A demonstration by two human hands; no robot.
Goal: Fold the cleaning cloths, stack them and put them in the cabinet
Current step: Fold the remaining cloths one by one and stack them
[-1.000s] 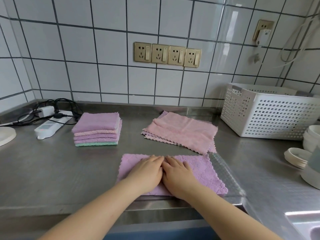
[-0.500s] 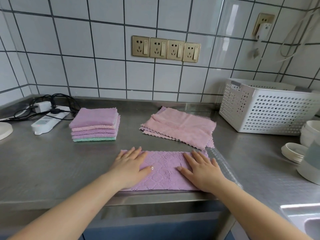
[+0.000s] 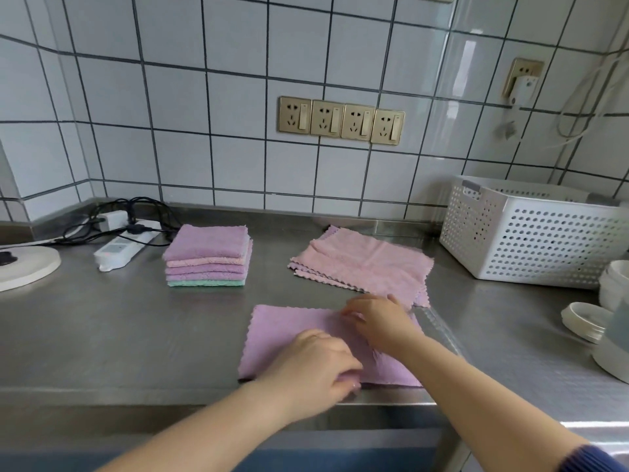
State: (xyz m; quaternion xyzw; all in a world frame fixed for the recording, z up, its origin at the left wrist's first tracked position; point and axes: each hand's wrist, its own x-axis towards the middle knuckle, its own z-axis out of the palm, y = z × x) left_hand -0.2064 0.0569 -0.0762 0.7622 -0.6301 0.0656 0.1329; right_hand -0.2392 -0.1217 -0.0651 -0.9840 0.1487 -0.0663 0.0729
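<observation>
Purple cloth (image 3: 292,330) lies half-folded at the near counter (image 3: 102,335) edge. My left hand (image 3: 315,359) pinches its near edge, my right hand (image 3: 379,318) its far edge. Match corners, crease flat, then onto the folded stack (image 3: 207,255).

My left hand (image 3: 313,364) and right hand (image 3: 377,318) are motion-blurred and cover the purple cloth's (image 3: 282,335) right half; I can't tell their grip.

No readable text, label, brand or number shows on anything in view.
</observation>
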